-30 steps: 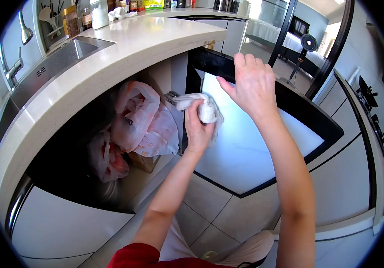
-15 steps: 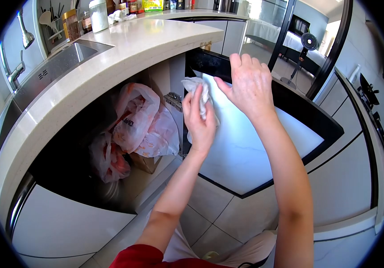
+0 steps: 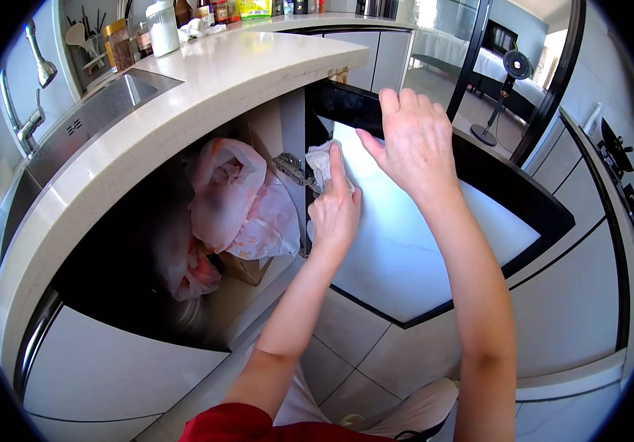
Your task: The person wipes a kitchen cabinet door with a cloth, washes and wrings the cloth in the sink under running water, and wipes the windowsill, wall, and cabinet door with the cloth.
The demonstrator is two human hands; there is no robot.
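My left hand (image 3: 335, 215) presses a crumpled white cloth (image 3: 321, 163) against the inner side of an open cabinet door (image 3: 405, 258), beside a metal hinge (image 3: 292, 168). Its index finger points up along the cloth and the other fingers are curled. My right hand (image 3: 419, 144) rests over the black top edge of the door, its fingers bent over the rim and the thumb apart to the left. Inside the cabinet, left of the hinge, lie white plastic bags (image 3: 232, 199) with orange-red marks, with a cardboard box (image 3: 247, 268) under them.
A curved pale countertop (image 3: 206, 81) runs above the cabinet, with a sink (image 3: 122, 92) and faucet (image 3: 43, 66) at the left. Jars and bottles stand at the back. A black fan (image 3: 516, 66) is beyond the glass door. Tiled floor (image 3: 361, 342) lies below.
My left hand has shifted slightly down along the door's hinge side, and its index finger has straightened over the cloth. The cloth looks more bunched. My right hand stays at the door's top edge.
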